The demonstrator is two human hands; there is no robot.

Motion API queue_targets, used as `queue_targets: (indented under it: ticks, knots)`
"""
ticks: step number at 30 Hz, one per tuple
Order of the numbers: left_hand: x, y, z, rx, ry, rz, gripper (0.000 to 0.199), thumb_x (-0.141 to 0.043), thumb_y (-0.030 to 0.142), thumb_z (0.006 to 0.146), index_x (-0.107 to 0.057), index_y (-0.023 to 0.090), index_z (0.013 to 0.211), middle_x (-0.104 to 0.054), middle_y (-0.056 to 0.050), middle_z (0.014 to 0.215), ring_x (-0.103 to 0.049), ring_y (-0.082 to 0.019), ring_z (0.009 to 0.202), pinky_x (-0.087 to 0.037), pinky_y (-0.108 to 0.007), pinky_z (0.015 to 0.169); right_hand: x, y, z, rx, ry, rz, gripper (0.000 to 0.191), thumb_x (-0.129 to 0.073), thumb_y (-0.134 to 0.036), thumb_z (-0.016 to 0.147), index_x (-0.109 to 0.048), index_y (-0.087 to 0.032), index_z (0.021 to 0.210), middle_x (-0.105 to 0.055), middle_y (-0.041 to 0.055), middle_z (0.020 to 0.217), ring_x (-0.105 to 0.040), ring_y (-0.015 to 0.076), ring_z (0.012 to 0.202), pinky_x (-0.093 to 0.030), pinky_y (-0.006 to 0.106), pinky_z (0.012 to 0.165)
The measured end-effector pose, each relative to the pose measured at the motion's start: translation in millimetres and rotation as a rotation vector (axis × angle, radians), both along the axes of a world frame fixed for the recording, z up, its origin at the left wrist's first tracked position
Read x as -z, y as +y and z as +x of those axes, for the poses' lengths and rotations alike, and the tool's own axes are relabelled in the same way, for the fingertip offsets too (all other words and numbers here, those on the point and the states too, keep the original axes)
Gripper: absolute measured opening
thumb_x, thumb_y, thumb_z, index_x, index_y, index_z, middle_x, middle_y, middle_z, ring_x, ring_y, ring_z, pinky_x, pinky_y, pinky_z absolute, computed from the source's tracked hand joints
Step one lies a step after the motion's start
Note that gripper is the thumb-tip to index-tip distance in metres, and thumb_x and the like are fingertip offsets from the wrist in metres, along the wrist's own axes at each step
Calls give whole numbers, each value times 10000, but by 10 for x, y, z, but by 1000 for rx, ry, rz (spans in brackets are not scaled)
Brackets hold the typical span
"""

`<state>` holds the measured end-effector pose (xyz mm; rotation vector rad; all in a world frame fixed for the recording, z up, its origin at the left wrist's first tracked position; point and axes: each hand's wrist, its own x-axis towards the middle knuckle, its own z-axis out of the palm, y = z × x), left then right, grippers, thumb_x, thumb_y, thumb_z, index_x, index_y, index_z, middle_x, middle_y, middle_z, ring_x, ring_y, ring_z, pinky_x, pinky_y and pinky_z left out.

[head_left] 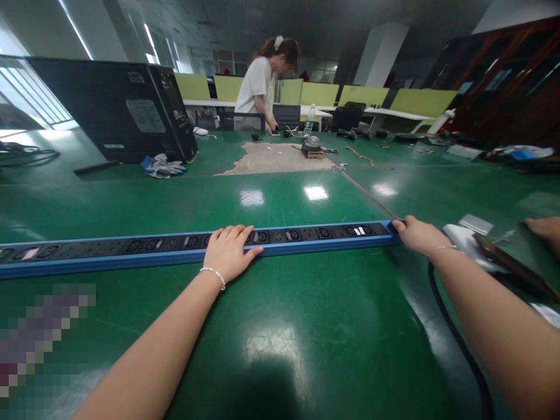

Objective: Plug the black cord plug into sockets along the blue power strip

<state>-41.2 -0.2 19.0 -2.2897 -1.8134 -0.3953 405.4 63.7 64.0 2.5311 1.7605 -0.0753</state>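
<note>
A long blue power strip (308, 234) with a black face and several sockets lies across the green table, running out of view at the left. My left hand (228, 251) spans its middle, fingers over the far edge and thumb along the near side. At the strip's right end, my right hand (417, 235) is closed around the end piece, which it partly hides. A black cable (452, 332) curves down the table beneath my right forearm.
A black computer case (131, 116) stands at the back left, with gloves (161, 166) beside it. A bottle (310, 121) and a round metal part (312, 146) sit farther back. Another person (256, 87) stands across the table. Someone's hand (545, 230) shows at the right edge.
</note>
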Motion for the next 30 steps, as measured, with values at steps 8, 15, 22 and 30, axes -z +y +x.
queue_targets:
  ticks: [8,15,22,30]
  knots:
    - [5,5,-4,2,10,2,591,-341,607,860,-481,236,1297,-571,-77,1270,-479,-260,1182,-318,-435,1001,-166,-3,-130,10,-18,-148,496,-212,-448,916,-495,-84,1098,-542,260,1202,-537,318,1081,-388,354,838]
    - [12,6,-11,3,14,10,586,-337,606,863,-479,236,1295,-568,-76,1272,-478,-253,1181,-312,-429,1006,-138,-5,-124,23,6,-103,488,-224,-447,912,-493,-86,1100,-551,273,1179,-545,329,1064,-384,367,830]
    - [11,9,-9,21,26,28,585,-340,599,865,-486,224,1290,-577,-82,1258,-489,-260,1164,-320,-432,988,-47,-41,-96,52,21,-28,491,-223,-458,906,-502,-99,1090,-582,257,1135,-561,336,1042,-396,371,815]
    - [41,12,-17,18,24,52,589,-341,606,861,-490,230,1288,-583,-82,1253,-493,-257,1160,-322,-424,976,-240,-43,-119,65,-23,33,505,-249,-488,900,-549,-119,1069,-604,241,1106,-582,320,998,-420,377,789]
